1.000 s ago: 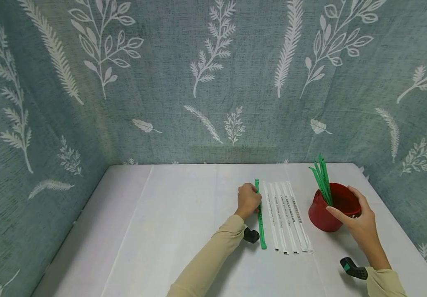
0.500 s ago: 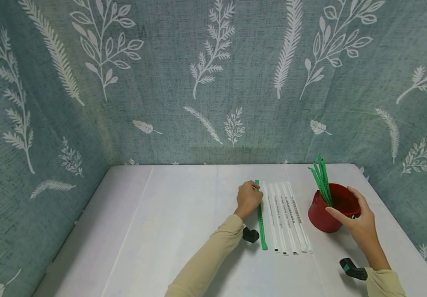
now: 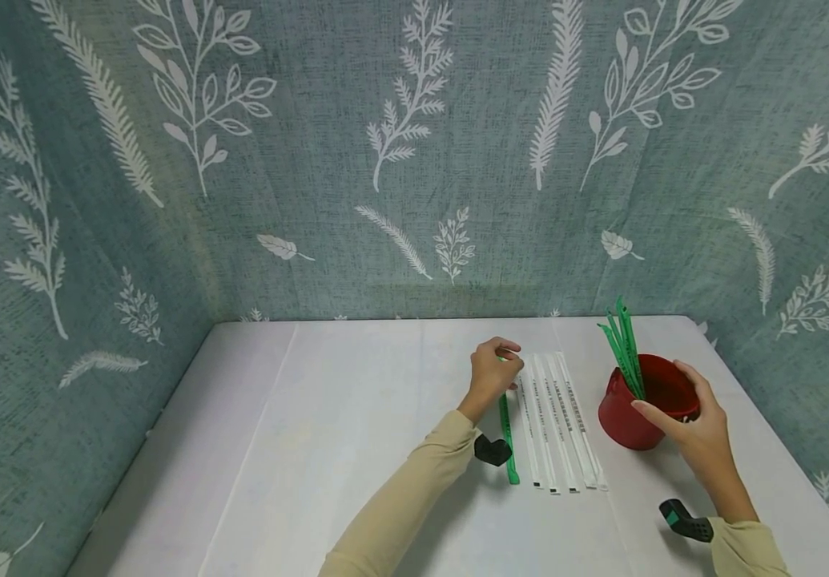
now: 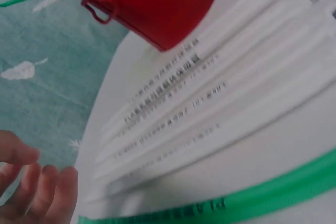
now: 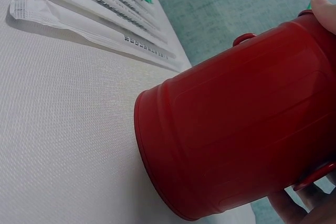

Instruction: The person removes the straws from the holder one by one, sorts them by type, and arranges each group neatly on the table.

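Observation:
My left hand [image 3: 489, 375] is over the far end of a green wrapped straw [image 3: 506, 421] that lies lengthwise on the table. In the left wrist view its fingers [image 4: 46, 195] are loosely bent, with nothing between them. Right of the green straw is a row of several white paper-wrapped straws [image 3: 554, 429], side by side with printed lettering. A red bucket [image 5: 236, 124] stands tilted at the right, several green wrapped straws [image 3: 627, 349] sticking up out of it. My right hand [image 3: 708, 437] grips this bucket, thumb at the near rim and fingers round the far side.
A white cloth covers the table [image 3: 342, 433]. Green-grey fabric [image 3: 327, 160] with white leaf prints hangs behind and along the left side. Black wrist devices sit by both hands, the left one [image 3: 492, 450] close over the green straw's near part.
My left hand has lifted off the green straw's upper part and shifted slightly right and away, its fingers loosening. The right hand and the bucket stay put.

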A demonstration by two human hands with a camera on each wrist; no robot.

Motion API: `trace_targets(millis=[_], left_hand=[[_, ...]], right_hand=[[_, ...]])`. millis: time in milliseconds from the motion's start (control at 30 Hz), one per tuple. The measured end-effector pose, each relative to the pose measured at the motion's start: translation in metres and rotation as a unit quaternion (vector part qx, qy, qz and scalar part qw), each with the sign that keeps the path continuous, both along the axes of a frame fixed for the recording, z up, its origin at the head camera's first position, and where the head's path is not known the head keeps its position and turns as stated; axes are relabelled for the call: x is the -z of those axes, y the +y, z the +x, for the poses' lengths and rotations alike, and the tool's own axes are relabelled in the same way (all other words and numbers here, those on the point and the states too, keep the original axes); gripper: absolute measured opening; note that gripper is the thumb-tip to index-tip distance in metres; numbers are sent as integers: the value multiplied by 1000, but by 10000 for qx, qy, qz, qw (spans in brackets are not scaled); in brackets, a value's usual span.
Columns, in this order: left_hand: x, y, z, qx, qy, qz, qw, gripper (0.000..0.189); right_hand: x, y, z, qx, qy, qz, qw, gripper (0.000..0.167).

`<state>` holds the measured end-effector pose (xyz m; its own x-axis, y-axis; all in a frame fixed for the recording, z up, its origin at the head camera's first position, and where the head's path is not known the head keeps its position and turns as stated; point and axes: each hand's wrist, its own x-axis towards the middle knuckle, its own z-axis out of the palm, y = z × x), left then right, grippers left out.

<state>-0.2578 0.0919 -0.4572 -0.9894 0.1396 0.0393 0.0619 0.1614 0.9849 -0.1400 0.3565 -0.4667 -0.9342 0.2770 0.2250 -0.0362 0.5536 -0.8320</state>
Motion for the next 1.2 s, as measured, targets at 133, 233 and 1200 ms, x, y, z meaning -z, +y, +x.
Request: trace_targets(millis=[133, 233, 1200], left_hand=[[-6, 5, 1, -8, -22, 220, 9998, 16], [-11, 10, 1, 25, -21, 440, 9990, 15], [-41, 44, 15, 602, 155, 1422, 9879, 18]], right_hand=[[-1, -1, 0, 4, 13, 11, 10000, 83], [-1, -1, 0, 0, 36, 11, 10000, 83], [2, 2, -1, -56, 78, -35, 9999, 83]])
